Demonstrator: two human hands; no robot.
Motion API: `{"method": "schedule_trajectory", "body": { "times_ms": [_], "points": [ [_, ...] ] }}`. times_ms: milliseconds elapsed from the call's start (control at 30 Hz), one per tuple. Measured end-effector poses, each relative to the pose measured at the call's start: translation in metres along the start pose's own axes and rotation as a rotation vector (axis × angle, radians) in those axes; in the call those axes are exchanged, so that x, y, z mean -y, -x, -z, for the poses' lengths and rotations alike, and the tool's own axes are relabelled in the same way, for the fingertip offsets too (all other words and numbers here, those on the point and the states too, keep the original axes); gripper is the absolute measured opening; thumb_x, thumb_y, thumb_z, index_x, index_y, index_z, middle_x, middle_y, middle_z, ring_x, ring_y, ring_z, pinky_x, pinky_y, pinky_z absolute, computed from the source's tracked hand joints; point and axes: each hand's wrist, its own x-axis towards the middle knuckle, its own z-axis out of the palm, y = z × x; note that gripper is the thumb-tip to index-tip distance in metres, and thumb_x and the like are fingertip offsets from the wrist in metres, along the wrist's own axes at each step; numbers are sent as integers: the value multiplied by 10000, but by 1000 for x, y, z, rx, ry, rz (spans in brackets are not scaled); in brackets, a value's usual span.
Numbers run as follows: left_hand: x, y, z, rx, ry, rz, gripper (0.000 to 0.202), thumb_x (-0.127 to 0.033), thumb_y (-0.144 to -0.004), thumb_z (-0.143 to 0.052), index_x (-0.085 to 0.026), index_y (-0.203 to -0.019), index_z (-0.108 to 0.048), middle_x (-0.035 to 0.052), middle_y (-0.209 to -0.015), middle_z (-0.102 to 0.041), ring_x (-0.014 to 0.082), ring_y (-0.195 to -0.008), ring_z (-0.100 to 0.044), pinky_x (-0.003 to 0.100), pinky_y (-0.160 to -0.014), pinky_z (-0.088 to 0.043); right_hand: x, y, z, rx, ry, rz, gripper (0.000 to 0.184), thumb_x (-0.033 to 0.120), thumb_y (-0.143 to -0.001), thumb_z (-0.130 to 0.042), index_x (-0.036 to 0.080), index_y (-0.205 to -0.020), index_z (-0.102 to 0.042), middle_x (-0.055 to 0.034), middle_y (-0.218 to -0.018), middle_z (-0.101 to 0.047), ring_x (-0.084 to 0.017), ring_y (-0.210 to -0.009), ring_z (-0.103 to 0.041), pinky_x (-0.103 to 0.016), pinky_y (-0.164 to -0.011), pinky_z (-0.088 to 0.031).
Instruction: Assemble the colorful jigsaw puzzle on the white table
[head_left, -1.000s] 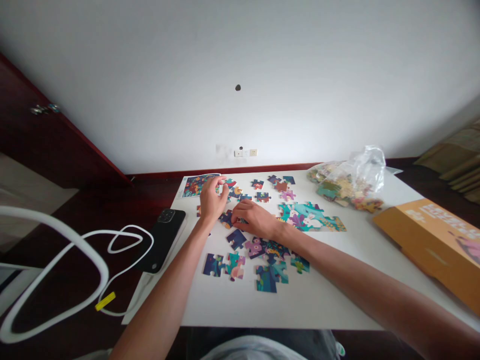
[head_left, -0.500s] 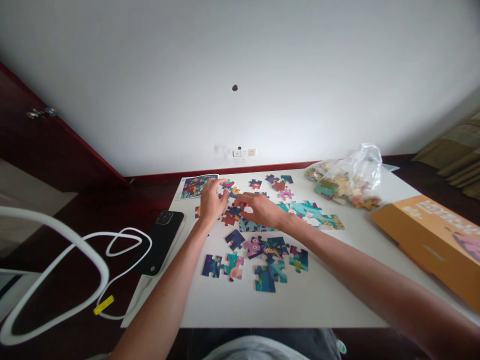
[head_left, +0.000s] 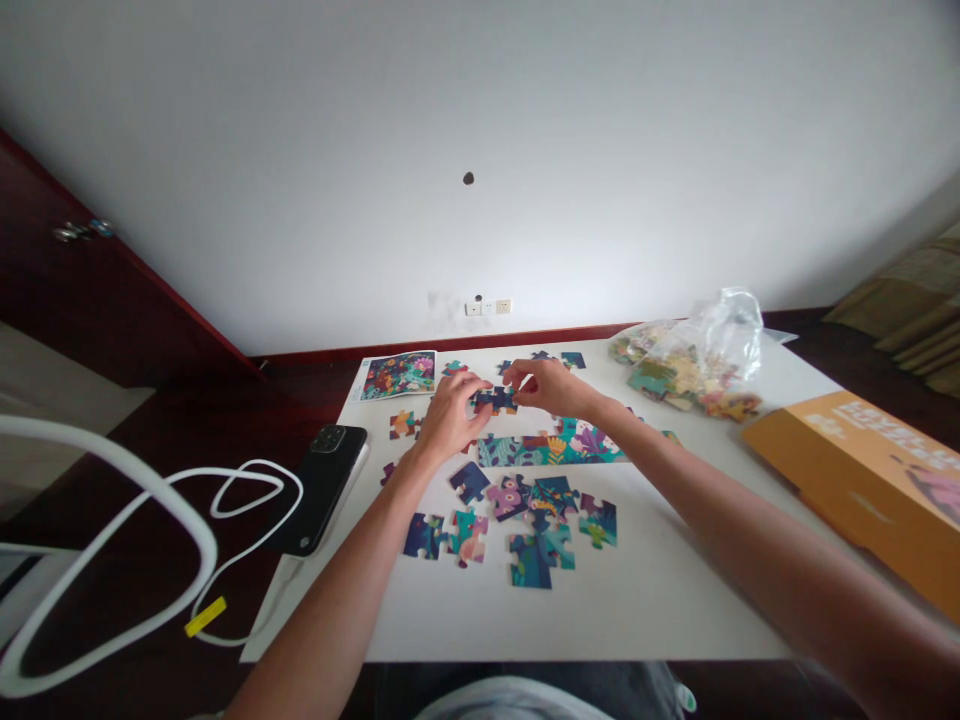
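Observation:
Between my two hands is a dark blue cluster of jigsaw puzzle pieces [head_left: 501, 400], toward the back of the white table. My left hand [head_left: 451, 412] grips its left side with thumb and fingers. On the cluster's right edge, my right hand [head_left: 551, 388] is closed in a pinch. Just below lies a joined puzzle strip [head_left: 517, 452] with leaves and flowers, partly covered by my right forearm. Nearer me are loose and joined puzzle pieces [head_left: 531, 555]. An orange puzzle piece [head_left: 402, 424] sits left of my left hand.
A picture sheet [head_left: 397, 375] lies at the back left. Clear bags of puzzle pieces [head_left: 690, 375] stand at the back right, near an orange box [head_left: 862, 480]. At the left edge are a black phone [head_left: 326, 490] and a white cable [head_left: 202, 560].
Both hands have moved right, the left one also slightly nearer me. They now hold the dark blue cluster between them. The orange piece and more of the strip have come into view.

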Motion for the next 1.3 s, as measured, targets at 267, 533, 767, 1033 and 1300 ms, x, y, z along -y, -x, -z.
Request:
{"method": "schedule_trajectory", "body": {
  "times_ms": [267,533,767,1033,1300],
  "points": [
    [-11,2,-3,150,3,-93,322,-223,-936,-679,-252,-1256,-674,56,-1306,-693,250,-1251,-614,471,-1170,-438,-24,-4,37,45,-44,-69,213,283,-877,-649,218,-1032,-780,-33,-892,-780,-159,-744,-688,-246,-630,-507],
    [-19,7,-13,311,-103,-70,424,-351,-981,-652,-271,-1396,-631,38,-1497,-598,327,-1464,-450,549,-1226,-350,-43,-4,50,76,-11,-104,267,315,-915,-599,170,-1078,-754,-57,-894,-770,-102,-521,-558,-249,-512,-440],
    [-22,2,-16,247,-43,-88,342,-278,-945,-709,-241,-1284,-684,71,-1248,-709,277,-1207,-611,478,-1091,-476,-47,0,52,188,-222,-130,420,270,-811,-701,196,-1225,-699,-74,-1006,-774,-164,-778,-697,-261,-650,-539],
    [-16,-1,-25,196,-73,-59,540,-314,-925,-752,-194,-1423,-580,93,-1262,-695,283,-1202,-591,455,-1088,-468,-50,-1,51,250,-132,-100,309,398,-817,-707,183,-1035,-747,-18,-767,-716,-148,-664,-592,-270,-612,-447],
    [-15,-3,-24,183,-46,-31,440,-184,-942,-700,-228,-1373,-627,61,-1136,-731,248,-1091,-651,415,-1030,-495,-50,-2,54,227,-27,-49,330,432,-866,-636,197,-1061,-763,-38,-850,-737,-170,-728,-615,-287,-656,-459]
  ]
}}
